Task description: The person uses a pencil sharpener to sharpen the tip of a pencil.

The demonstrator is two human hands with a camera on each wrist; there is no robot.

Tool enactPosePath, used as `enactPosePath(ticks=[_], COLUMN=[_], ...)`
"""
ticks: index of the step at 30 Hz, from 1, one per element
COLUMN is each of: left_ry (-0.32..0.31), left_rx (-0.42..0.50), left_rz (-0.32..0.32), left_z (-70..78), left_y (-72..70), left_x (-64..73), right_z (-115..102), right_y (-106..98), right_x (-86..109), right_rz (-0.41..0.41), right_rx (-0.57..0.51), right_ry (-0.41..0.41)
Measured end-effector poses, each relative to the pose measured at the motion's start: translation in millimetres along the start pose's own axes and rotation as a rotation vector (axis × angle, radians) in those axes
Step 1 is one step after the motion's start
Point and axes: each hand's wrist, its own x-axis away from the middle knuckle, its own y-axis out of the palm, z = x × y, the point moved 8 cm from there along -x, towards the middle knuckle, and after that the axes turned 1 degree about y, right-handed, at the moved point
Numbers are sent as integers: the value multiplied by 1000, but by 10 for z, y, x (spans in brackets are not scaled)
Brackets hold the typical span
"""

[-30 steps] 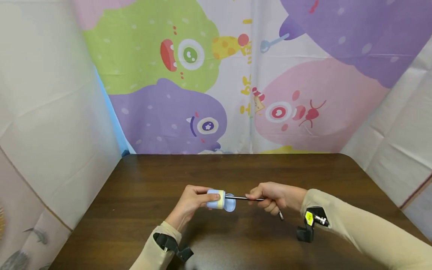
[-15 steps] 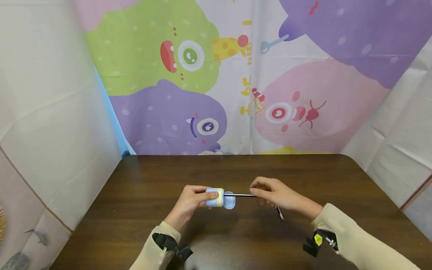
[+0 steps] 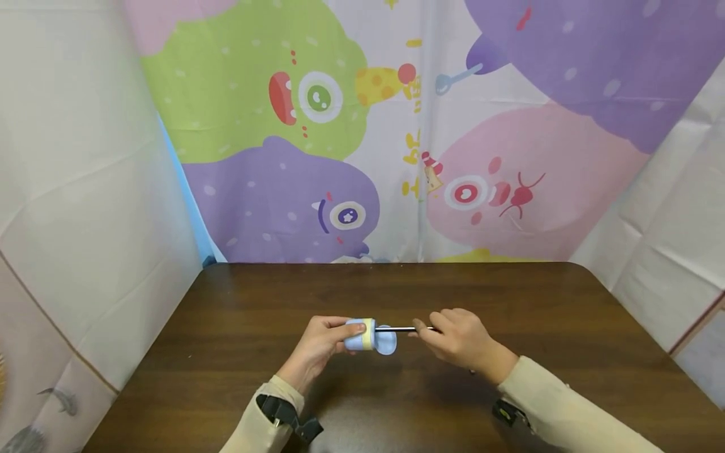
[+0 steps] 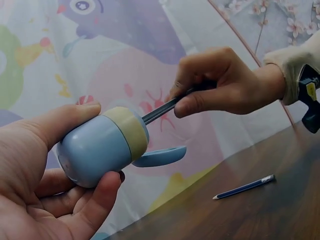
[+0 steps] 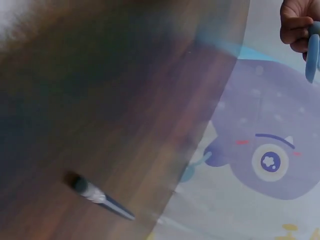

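My left hand (image 3: 320,343) grips a rounded blue pencil sharpener (image 4: 95,147) with a pale yellow band, held sideways above the table. Its blue flip lid (image 4: 160,157) hangs open at the right end. A dark pencil (image 4: 159,111) has its tip inside the sharpener's opening, hidden from sight. The pencil's other end is pinched by my right hand (image 3: 461,340), thumb and fingers closed on it. In the right wrist view, part of the left hand and the lid show at the upper right corner.
A second, dark blue pencil (image 4: 245,188) with a whitish end lies on the brown wooden table (image 3: 255,296), under the right hand. A curtain (image 3: 396,220) with cartoon creatures hangs behind the table, with pale cloth at both sides.
My right hand has loosened, shifted and turned about the pencil, and now grips it with the wrist rotated and knuckles up. The left hand and sharpener have stayed almost in place.
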Motion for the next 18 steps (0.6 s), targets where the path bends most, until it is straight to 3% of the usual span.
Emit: enactPosePath(ticks=[5,9,13,18], left_ry=[3,6,1,0], left_rx=[14,9,-3,-20], left_rz=[3,15,30,41], left_z=[18,32,24,14], left_y=[21,9,-15,-25], left_x=[-2,-15,-13,0], right_z=[31,65,156,364], right_y=[4,52,141,368], right_x=[-24,-41,-18,137], right_rz=[40,-16,-162,-506], right_rx=[14,-30,-143,-441], right_ry=[-3,121,380,900])
